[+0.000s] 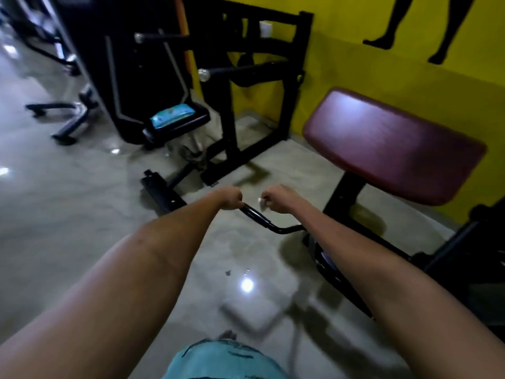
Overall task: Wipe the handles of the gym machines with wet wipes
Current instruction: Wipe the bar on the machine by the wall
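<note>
While hands [250,199] grip handle [255,214], wipe [261,201] rightward

Handle bar [258,216] glossy black metal; pad [393,143] smooth maroon vinyl-like; floor [68,187] polished, reflective.

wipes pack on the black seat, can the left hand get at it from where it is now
Probably not without stepping closer: the left hand grips the black handle, and the wipes pack lies well beyond it across open floor, nothing blocking.

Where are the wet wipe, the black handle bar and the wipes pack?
wet wipe [261,203]: head view, white bit at right fist.
black handle bar [257,215]: head view, bare stretch.
wipes pack [172,114]: head view, top face.
</note>
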Action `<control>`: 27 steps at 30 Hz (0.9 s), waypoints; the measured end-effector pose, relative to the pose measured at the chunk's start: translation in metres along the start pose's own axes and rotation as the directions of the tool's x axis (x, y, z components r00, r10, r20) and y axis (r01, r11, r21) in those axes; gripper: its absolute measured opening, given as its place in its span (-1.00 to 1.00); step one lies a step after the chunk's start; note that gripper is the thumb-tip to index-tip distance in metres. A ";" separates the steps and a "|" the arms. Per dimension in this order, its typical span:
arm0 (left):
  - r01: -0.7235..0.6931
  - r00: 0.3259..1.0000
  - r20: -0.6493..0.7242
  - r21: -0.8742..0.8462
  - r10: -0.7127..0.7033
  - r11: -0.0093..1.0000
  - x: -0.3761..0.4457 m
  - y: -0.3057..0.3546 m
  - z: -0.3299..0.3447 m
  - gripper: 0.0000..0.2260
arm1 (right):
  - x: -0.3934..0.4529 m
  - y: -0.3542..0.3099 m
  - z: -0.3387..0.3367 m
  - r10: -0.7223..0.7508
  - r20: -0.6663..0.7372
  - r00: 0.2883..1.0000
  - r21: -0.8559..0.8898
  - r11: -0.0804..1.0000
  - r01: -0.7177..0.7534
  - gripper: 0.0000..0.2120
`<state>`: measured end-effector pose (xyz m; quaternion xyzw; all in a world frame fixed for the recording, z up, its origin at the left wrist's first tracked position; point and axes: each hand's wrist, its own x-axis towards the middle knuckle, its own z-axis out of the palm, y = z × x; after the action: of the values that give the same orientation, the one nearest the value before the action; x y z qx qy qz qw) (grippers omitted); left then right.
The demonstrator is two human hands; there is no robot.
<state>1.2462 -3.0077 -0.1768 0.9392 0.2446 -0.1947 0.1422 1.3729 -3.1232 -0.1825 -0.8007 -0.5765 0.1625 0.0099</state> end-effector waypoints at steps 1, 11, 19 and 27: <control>0.035 0.999 -0.007 -0.032 -0.035 0.999 -0.008 -0.010 -0.001 -0.70 | 0.007 -0.011 0.000 -0.037 -0.001 0.999 -0.017 0.999 0.037 -0.78; 0.290 0.951 -0.045 -0.223 -0.307 0.931 -0.070 -0.102 0.009 -0.73 | 0.073 -0.106 -0.008 -0.290 0.019 0.957 -0.074 0.954 0.290 -0.80; 0.361 0.908 -0.083 -0.339 -0.410 0.869 -0.087 -0.180 -0.003 -0.74 | 0.131 -0.169 -0.026 -0.389 0.032 0.921 -0.120 0.913 0.390 -0.79; 0.329 0.921 -0.125 -0.253 -0.368 0.910 -0.050 -0.244 -0.046 -0.71 | 0.203 -0.192 -0.051 -0.364 -0.019 0.931 -0.145 0.923 0.358 -0.75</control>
<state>1.0942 -2.8060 -0.1565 0.8709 0.4405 -0.1070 0.1899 1.2672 -2.8624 -0.1458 -0.6831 -0.7236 0.0990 -0.0029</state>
